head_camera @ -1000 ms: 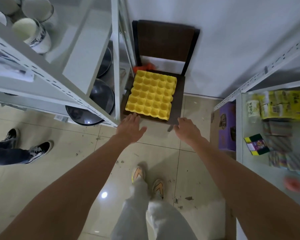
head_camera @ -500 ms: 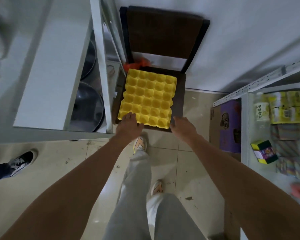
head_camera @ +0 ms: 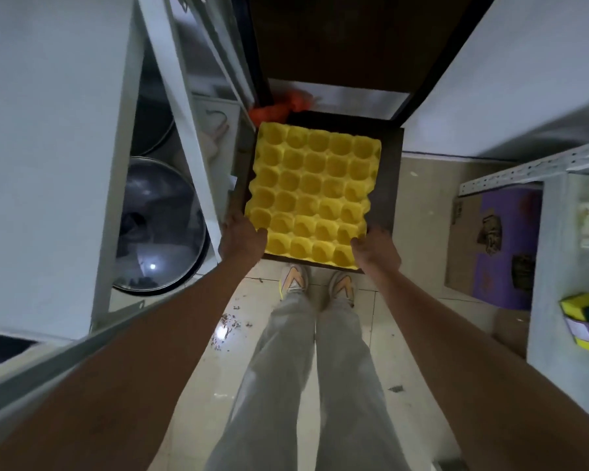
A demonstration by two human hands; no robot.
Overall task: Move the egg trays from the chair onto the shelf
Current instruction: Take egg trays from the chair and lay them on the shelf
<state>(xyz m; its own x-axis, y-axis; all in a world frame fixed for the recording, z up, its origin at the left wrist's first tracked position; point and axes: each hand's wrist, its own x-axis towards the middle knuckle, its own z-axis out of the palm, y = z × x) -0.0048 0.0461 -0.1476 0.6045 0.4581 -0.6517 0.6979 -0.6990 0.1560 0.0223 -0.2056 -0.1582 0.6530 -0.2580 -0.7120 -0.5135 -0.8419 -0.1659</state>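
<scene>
Floor: pale glossy tiled floor (head_camera: 198,348) with scattered dark crumbs, between white walls and two shelf units.
Chair: dark brown wooden chair (head_camera: 386,185) against the far wall, its backrest at the top of the view; the person stands just in front of its seat.
Egg tray: yellow moulded egg tray with rows of round cups (head_camera: 312,195) lies flat on the chair seat, covering most of it; whether it is one tray or a stack cannot be told from above.
Left hand: left hand (head_camera: 240,237) grips the tray's near left corner, thumb over the top edge, fingers hidden under or beside the rim.
Right hand: right hand (head_camera: 376,251) grips the tray's near right corner, fingers curled onto the rim of the front cups.
Left shelf: white metal shelf unit (head_camera: 58,137) beside the chair, its broad top board bare; lower down a round glass pot lid (head_camera: 160,226) lies on a dark pan.
Right shelf: white perforated-metal shelf (head_camera: 538,168) with a small yellow and green box (head_camera: 587,321) on its board, and blurred packets further back.
Behind the tray: crumpled orange thing (head_camera: 283,107) at the rear left of the seat, too blurred to name.
By the right shelf: purple printed cardboard box (head_camera: 493,246) standing on the floor.
Person: light grey trousers (head_camera: 306,385) and pale shoes with orange marks (head_camera: 295,283), toes almost touching the chair's front edge.
</scene>
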